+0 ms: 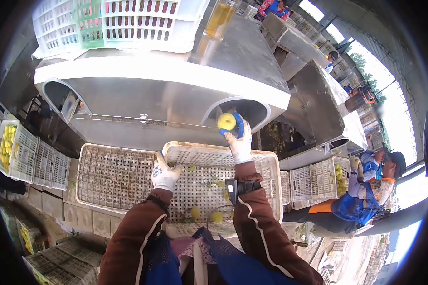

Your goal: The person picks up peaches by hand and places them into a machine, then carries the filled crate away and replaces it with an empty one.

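My right hand [238,137], in a white and blue glove, holds a yellow-green fruit [227,121] in front of the round opening at the right of the metal machine [128,102]. Below it is a dirty white crate [273,178] with several similar fruits on its floor, among them one yellow fruit [217,217]. My left hand [165,175], gloved too, is at the seam between this crate and a second mesh crate [109,175] on the left. Its thumb and fingers are apart and hold no fruit.
A white crate [142,23] and a glass of amber liquid [218,21] stand on the machine. Fruit-filled crates [14,147] are at the far left. On the right, a person in a blue apron [356,204] works by more crates [318,180].
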`<move>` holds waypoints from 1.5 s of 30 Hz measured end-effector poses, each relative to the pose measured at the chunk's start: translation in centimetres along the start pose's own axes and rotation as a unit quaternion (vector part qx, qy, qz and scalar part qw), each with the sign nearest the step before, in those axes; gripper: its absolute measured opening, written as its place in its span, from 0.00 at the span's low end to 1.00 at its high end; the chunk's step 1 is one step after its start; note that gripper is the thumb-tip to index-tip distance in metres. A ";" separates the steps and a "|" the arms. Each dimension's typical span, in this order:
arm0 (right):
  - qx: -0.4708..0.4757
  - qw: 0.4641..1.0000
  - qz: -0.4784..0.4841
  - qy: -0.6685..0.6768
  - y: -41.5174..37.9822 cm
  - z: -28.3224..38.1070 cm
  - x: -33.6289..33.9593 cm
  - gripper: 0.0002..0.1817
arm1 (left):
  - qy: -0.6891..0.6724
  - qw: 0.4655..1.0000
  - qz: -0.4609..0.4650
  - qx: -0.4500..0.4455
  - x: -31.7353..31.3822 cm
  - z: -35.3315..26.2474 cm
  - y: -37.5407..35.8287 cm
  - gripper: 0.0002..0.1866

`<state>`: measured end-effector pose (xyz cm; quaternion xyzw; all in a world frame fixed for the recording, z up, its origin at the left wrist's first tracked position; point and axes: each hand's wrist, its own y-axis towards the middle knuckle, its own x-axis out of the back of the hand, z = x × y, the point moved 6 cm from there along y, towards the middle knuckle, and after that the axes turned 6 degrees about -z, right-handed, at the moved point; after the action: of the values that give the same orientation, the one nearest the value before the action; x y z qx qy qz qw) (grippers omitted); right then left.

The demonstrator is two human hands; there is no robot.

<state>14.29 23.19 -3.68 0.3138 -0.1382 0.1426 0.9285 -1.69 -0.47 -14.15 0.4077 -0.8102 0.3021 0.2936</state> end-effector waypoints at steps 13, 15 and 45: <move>-0.039 0.915 -0.049 -0.397 1.8 0.0 -1.1 0.39 | -0.008 1.000 -0.003 -0.015 -0.5 0.3 0.4 0.56; -0.052 0.900 -0.073 -0.428 1.7 0.9 -1.3 0.37 | -0.024 0.999 -0.016 -0.015 -0.5 0.5 0.2 0.54; -0.120 0.790 0.549 -0.246 -26.0 -6.2 -7.9 0.31 | -0.010 1.000 -0.006 0.005 -0.4 -0.1 0.3 0.54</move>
<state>17.15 5.84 -25.34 0.0961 -0.5266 0.5289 0.6586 -1.76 -0.04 -14.45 0.4168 -0.8093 0.3001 0.2850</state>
